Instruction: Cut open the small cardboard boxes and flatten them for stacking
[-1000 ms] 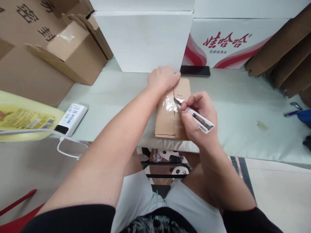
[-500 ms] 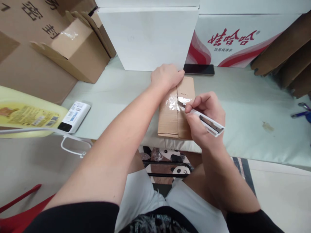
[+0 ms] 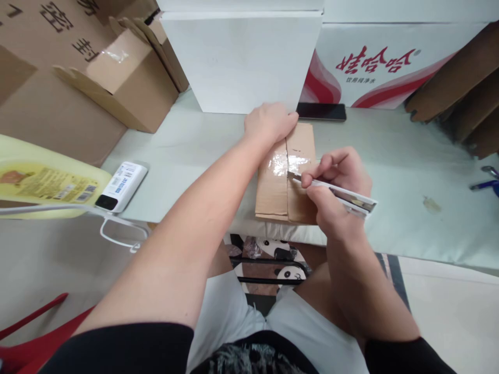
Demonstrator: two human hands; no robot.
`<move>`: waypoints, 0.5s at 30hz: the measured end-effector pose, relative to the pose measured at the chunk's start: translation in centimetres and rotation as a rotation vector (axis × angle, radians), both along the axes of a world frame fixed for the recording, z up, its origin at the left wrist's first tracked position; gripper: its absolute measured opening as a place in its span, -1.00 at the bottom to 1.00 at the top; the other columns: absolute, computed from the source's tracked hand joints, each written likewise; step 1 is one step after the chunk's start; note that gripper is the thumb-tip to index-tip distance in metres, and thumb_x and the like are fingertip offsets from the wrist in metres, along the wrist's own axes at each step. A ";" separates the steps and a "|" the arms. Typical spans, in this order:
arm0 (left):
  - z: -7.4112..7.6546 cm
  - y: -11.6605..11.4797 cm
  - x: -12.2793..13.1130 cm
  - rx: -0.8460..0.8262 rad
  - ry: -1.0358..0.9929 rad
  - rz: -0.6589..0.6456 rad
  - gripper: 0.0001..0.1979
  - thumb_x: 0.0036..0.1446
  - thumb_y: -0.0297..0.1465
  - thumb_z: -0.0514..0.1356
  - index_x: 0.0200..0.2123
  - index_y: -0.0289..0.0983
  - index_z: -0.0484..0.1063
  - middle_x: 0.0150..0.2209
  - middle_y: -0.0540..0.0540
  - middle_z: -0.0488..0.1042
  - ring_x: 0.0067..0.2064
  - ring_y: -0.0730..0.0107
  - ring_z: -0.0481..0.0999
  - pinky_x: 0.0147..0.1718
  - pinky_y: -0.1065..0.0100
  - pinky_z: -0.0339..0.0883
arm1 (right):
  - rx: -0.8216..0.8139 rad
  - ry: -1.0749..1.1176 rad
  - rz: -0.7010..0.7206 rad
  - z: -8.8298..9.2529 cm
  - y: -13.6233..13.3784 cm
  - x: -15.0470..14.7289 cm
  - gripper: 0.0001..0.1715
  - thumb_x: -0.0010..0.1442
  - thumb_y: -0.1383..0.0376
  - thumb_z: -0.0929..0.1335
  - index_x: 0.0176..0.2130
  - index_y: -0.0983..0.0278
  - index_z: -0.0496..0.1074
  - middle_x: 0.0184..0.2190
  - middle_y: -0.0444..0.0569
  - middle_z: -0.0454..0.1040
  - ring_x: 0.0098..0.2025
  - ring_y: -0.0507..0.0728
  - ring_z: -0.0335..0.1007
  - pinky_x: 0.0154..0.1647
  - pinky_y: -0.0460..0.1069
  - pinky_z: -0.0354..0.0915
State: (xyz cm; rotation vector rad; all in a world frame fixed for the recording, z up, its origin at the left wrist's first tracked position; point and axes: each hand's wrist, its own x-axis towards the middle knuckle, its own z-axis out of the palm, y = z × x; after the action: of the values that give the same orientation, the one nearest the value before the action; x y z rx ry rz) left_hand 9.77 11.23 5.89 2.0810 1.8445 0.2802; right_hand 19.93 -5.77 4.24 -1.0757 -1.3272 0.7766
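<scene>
A small cardboard box [image 3: 271, 195] lies flat on the cloth-covered table, with a seam down its middle and shiny clear tape across it. My left hand [image 3: 268, 123] grips the box at its far end, with the fingers bent over that edge and partly hidden. In my right hand [image 3: 341, 179] is a white utility knife [image 3: 346, 198], pinched between thumb and fingers. Its blade meets the seam at the near edge of the tape; how deep the tip sits cannot be made out.
A black phone [image 3: 322, 111] lies beyond the box, before a large white carton [image 3: 241, 62]. Brown boxes [image 3: 132, 83] stand at the left, near a yellow bottle [image 3: 50, 179] and a white power bank [image 3: 122, 186]. Folded cardboard [image 3: 456, 83] leans at the right.
My right hand has shifted right and slightly toward me. The blade tip has moved a little nearer along the seam. My left hand still rests on the box's far end.
</scene>
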 end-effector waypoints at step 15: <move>0.1 0.1 0.0 -0.007 0.035 0.005 -0.57 0.29 -0.16 0.05 0.04 -0.18 0.58 0.09 -0.23 0.58 0.14 -0.08 0.53 0.08 0.07 0.38 | 0.186 -0.127 -0.297 1.2 0.4 3.9 -0.78 0.08 0.41 0.34 -0.27 0.15 0.26 -0.31 -0.13 0.41 -0.31 0.08 0.41 -0.24 0.06 0.36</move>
State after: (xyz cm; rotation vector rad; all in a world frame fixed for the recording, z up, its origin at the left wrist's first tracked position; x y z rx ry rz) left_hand 9.78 11.34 5.95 2.0899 1.8684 0.2393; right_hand 23.83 -5.34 5.47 -1.1534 -1.2799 0.3627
